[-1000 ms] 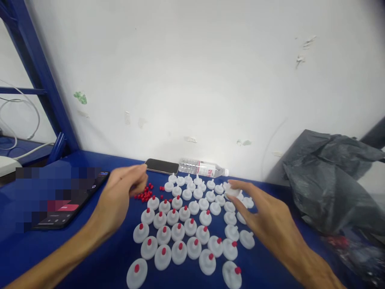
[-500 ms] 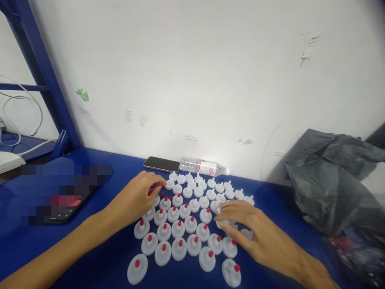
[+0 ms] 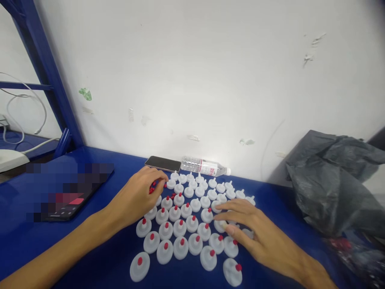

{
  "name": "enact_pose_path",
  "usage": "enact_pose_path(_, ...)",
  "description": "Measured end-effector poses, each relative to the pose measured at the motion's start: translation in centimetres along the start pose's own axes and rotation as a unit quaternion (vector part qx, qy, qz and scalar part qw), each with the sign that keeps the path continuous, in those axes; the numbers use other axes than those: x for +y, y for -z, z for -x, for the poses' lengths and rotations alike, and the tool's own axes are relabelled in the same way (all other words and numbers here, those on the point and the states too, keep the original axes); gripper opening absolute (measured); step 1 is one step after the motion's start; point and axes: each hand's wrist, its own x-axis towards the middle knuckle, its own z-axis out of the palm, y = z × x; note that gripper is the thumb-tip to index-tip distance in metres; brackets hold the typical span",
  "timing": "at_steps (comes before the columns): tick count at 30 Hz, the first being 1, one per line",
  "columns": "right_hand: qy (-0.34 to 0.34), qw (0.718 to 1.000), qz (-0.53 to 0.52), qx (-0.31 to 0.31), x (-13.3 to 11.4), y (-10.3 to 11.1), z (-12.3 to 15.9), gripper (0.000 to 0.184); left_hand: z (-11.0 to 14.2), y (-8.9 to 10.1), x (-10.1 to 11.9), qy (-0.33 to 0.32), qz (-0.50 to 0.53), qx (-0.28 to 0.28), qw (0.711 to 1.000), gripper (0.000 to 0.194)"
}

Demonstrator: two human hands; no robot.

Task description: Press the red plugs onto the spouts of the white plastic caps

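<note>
My left hand (image 3: 138, 197) is over the left side of a group of white plastic discs with nozzles (image 3: 180, 248). Its thumb and index fingertips are pressed close together; what is between them is too small to make out. Small red caps (image 3: 152, 187) lie loose on the table beside and under these fingers. At the right of the group, my right hand (image 3: 254, 226) reaches over the discs with thumb and fingers apart. A white disc (image 3: 220, 226) stands just at its thumb tip. Discs in the nearer rows wear red caps on their nozzles; those behind have bare white nozzles.
Behind the discs, a smartphone (image 3: 163, 163) and a clear water bottle (image 3: 204, 166) lie along the wall. A dark, partly blurred-out device (image 3: 81, 200) lies at left on the blue table (image 3: 99, 164). A grey plastic bag (image 3: 327, 176) bulges at the right.
My right fingers have spread apart around the disc at the thumb. My left hand stays by the red caps, its fingertips slightly higher. The whole view has shifted a little.
</note>
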Motion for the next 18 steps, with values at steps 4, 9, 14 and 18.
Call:
enact_pose_path(4,0.035,0.998,0.042,-0.034,-0.5,-0.5,-0.4,0.037,0.4,-0.4,0.3,-0.046,0.007,0.021,0.999,0.022)
enact_pose_path(9,0.063,0.995,0.075,0.018,-0.7,-0.8,-0.6,0.038,1.1,-0.6,1.7,-0.126,0.018,0.061,0.99,0.02)
enact_pose_path(14,0.067,0.994,0.035,0.083,-2.5,-0.5,-1.3,0.026,2.3,-0.5,4.0,-0.186,0.01,0.045,0.982,0.013)
enact_pose_path(18,0.109,0.988,-0.041,0.098,-4.6,-0.8,-2.7,0.03,2.8,-1.0,4.7,-0.201,0.002,0.025,0.979,0.011)
